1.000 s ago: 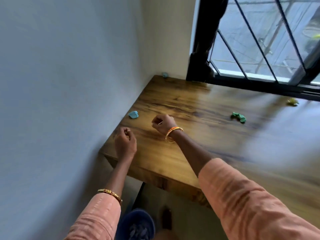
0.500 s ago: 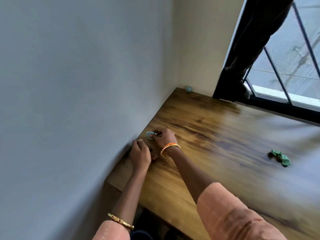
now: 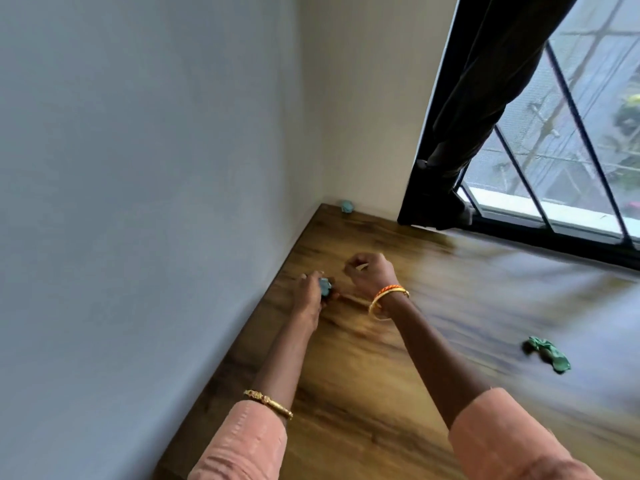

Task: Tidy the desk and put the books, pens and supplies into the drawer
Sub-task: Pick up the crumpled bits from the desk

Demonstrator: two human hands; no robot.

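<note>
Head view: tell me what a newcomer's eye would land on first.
Two hands meet near the wall edge of the wooden desk: the left hand holds a small blue crumpled scrap, the right hand hangs curled beside it. A green crumpled scrap lies alone to the right, another blue scrap in the far corner.

Right hand [image 3: 372, 273] blurred; its fingers' hold cannot be told

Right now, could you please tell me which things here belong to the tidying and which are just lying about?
Tidying:
- blue scrap, held in left hand
- blue scrap in corner
- green scrap
- desk

Lying about:
- dark curtain
- window bars
</note>
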